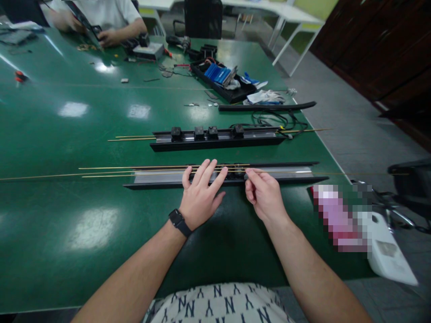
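Observation:
A long black-edged channel [158, 175] with a silvery inside lies across the table in front of me. Several thin brass-coloured rods [104, 168] run along it and stick out past its left end. My left hand [204, 188], with a dark watch on the wrist, lies over the channel's middle, fingers spread across the rods. Just to its right, my right hand [266, 190] pinches one thin rod [323, 173] between thumb and forefinger; that rod reaches beyond the table's right edge. Part of a dark block [239, 170] shows in the channel between my hands.
Behind lies a second channel [215, 142] with several black blocks and rods. Farther back are a curved black strip [269, 107], cables [279, 119], gloves [266, 97], a black tray [232, 92] and a drill [180, 42]. Another person's hands [109, 38] work at the far left.

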Available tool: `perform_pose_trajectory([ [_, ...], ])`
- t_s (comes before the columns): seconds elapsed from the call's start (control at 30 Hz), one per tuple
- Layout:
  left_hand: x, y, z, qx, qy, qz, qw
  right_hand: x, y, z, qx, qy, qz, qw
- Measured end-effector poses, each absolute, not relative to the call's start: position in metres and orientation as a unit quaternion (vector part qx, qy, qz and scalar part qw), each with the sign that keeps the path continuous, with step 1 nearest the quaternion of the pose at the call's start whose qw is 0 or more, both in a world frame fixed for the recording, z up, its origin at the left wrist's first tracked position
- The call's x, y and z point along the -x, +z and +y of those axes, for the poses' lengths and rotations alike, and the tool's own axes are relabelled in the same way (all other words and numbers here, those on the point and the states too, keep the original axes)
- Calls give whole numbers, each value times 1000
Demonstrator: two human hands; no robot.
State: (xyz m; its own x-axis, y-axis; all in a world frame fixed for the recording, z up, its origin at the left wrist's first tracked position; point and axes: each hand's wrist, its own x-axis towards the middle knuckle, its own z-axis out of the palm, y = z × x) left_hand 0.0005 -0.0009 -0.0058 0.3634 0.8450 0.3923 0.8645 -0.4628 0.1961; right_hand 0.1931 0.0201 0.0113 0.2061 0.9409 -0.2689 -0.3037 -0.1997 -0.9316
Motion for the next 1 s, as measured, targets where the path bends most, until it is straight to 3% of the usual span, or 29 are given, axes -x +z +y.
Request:
perform_pose_trajectory([
  [1.0, 0, -6, -1, 825, -230, -516, 23, -193, 13, 20, 541, 559, -292, 556],
])
